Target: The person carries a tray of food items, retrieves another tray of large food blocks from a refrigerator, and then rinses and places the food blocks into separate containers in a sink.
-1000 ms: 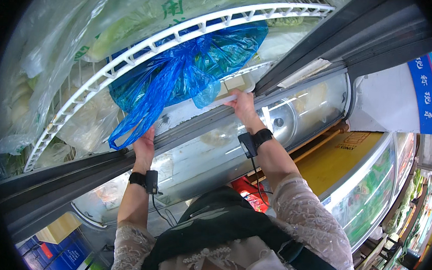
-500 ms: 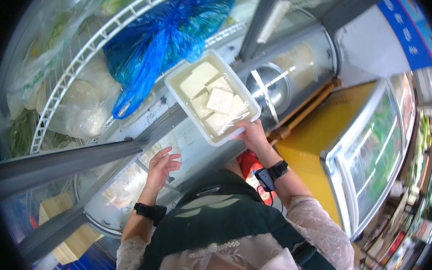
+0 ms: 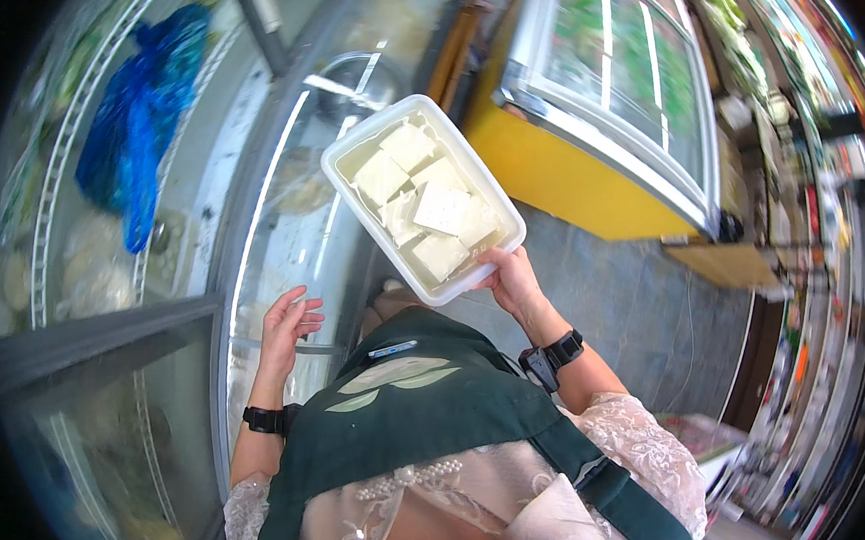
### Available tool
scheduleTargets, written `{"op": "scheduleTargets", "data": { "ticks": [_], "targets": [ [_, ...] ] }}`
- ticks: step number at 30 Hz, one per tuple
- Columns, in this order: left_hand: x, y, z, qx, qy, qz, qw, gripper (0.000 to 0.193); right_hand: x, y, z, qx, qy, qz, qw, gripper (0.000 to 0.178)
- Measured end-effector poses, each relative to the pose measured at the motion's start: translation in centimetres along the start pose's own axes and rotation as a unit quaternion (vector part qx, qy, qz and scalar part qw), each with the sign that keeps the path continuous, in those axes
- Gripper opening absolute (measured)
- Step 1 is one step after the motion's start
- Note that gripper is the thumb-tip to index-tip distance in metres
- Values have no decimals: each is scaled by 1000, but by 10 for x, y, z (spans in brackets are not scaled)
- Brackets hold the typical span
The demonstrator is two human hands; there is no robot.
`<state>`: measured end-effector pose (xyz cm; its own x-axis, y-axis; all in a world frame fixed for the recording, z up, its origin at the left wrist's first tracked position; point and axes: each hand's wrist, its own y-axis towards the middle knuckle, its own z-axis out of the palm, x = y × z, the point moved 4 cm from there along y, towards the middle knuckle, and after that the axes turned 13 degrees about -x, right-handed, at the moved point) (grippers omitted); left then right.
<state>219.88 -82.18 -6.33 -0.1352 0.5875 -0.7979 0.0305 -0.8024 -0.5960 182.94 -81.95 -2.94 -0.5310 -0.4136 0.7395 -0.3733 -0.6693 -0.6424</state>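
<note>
In front of me, my right hand [image 3: 508, 278] grips a white rectangular plastic tub [image 3: 335, 160] by its near right corner, thumb over the rim. Several white tofu blocks [image 3: 443, 209] sit inside in cloudy liquid, one lying on top of the others. My left hand [image 3: 288, 322] is raised below and left of the tub, apart from it. Its fingers are spread, holding nothing, near the glass of a display cooler [image 3: 253, 257].
Left of me, a knotted blue plastic bag [image 3: 139, 129] rests on a white wire shelf [image 3: 54, 193] inside the cooler. Ahead right stands a yellow chest freezer [image 3: 540, 162] with a glass lid. Stocked shelves [image 3: 810, 327] run along the right. Grey floor [image 3: 639, 325] lies between.
My body has turned right, so the cooler and blue bag shift left and the freezer comes ahead. The tub stays in my right hand; more floor shows.
</note>
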Motion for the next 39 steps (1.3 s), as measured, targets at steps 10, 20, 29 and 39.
{"op": "scheduleTargets", "data": {
  "ticks": [10, 20, 29, 39],
  "targets": [
    [34, 1, 125, 173, 116, -9, 978, 37, 21, -102, -174, -173, 158, -111, 966, 45],
    [63, -32, 312, 274, 198, 12, 941, 40, 19, -152, -366, -287, 199, -115, 930, 41],
    [107, -108, 501, 358, 243, 29, 901, 39, 32, -194, -539, -382, 264, -139, 875, 38],
    [152, -134, 688, 430, 371, 29, 823, 44, 38, -215, -668, -465, 381, -157, 783, 46]
  ]
}}
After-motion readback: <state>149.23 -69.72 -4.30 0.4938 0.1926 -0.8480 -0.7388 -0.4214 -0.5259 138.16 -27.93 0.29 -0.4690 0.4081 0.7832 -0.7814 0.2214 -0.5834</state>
